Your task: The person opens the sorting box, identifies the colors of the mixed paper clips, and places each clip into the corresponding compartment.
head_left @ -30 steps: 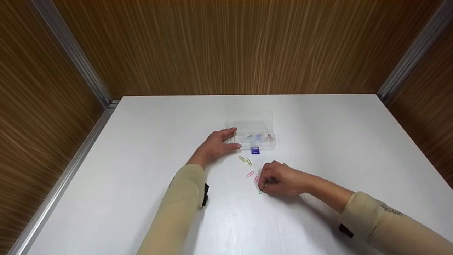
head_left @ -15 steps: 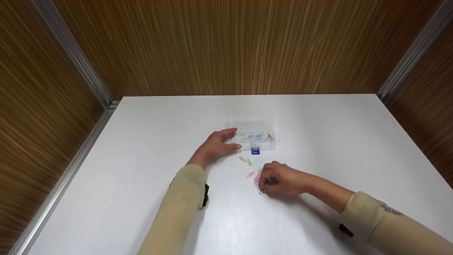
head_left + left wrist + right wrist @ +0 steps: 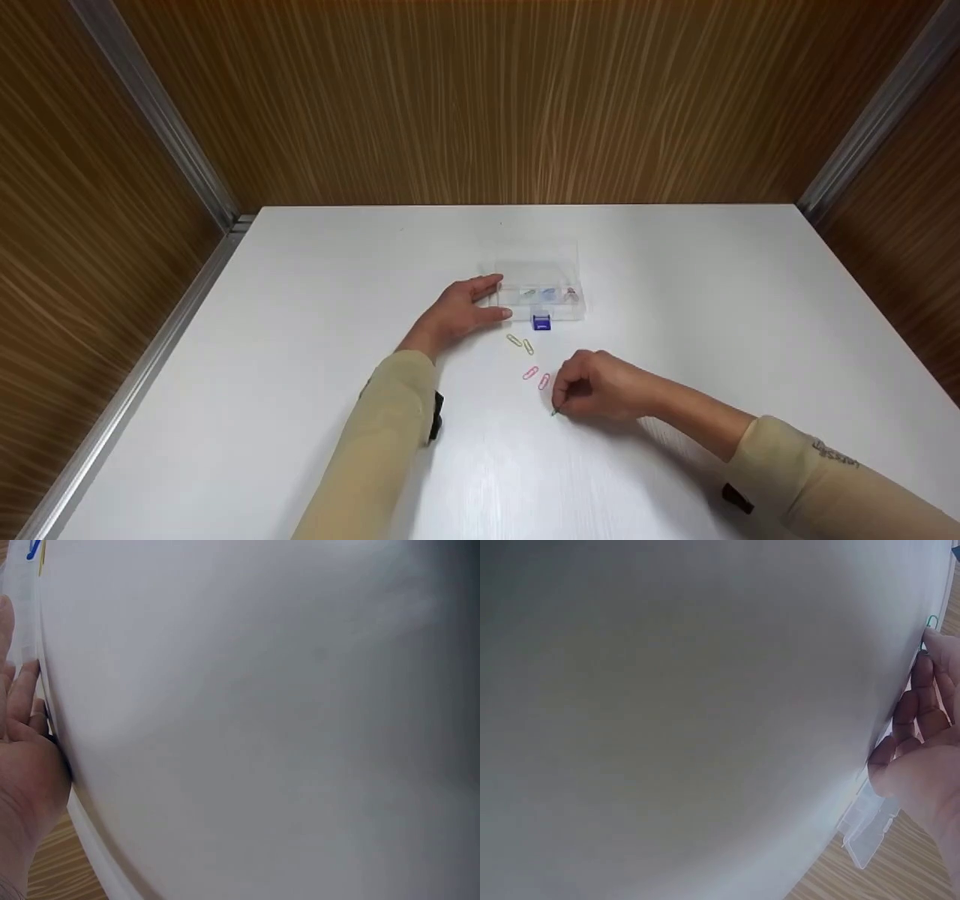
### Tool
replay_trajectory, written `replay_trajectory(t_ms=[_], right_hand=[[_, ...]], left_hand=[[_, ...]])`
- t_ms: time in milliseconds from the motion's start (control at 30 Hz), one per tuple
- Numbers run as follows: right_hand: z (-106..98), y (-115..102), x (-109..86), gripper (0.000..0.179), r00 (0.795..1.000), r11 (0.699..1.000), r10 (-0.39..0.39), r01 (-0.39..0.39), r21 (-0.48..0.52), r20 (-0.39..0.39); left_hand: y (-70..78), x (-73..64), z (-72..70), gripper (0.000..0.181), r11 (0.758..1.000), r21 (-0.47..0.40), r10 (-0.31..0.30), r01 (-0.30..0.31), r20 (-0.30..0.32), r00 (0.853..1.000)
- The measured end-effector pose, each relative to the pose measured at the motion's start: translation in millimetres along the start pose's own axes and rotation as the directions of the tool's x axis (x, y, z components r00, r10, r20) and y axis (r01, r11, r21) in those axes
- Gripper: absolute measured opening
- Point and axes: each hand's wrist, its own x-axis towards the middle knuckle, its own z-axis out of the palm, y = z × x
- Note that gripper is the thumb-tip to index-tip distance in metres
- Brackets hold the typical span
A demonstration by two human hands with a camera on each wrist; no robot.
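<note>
In the head view, my left hand (image 3: 459, 309) rests at the left end of a clear plastic compartment box (image 3: 517, 311), its fingers and thumb stretched along the end. The box's lid (image 3: 536, 251) is raised at the back, and a blue latch (image 3: 541, 322) hangs at the front. Small green, blue and reddish pieces lie in its compartments. Nearer the front, my right hand (image 3: 600, 386) pinches a green paper clip (image 3: 555, 411) between thumb and forefinger, low over the table. One end of that paper clip (image 3: 932, 619) sticks out past the fingertips in the right wrist view.
Two yellow-green paper clips (image 3: 514, 340) lie just in front of the box. Two pink paper clips (image 3: 530, 373) are closer to my right hand. The white table (image 3: 337, 255) is bounded by wood-grain panels (image 3: 480, 105) at the back and sides.
The green paper clip has turned in my right fingertips and now looks thinner, pointing down to the left. My right hand has shifted only slightly; the left hand stays at the box.
</note>
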Motion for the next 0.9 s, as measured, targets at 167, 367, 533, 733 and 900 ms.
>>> replay_trajectory(t_ms=[167,367,533,733,900], right_hand=[[-1,-1,0.8,0.018,0.997,0.994,0.076,-0.078,0.075,0.035],[-5,0,0.6,0.01,0.986,0.962,0.162,-0.166,0.218,0.037],[-13,-2,5.1,0.012,0.984,0.954,0.177,-0.176,0.241,0.018],[-25,-5,12.8,0.012,0.98,0.969,0.193,-0.184,0.164,-0.043],[-38,-6,25.5,0.011,0.969,0.977,0.203,-0.191,0.095,-0.143]], left_hand=[[-1.5,-1.0,-1.2,0.077,1.0,-0.011,0.012,-0.012,0.007,1.0],[-3.0,-0.8,-1.4,0.077,1.0,0.016,0.012,-0.012,0.006,1.0],[-2.6,0.1,-0.8,0.078,0.999,0.049,-0.015,0.015,-0.01,1.0],[-0.3,-0.3,0.3,0.077,0.999,0.039,-0.024,0.025,-0.015,1.0],[0.1,-0.3,0.5,0.077,0.999,0.051,-0.004,0.005,-0.016,1.0]])
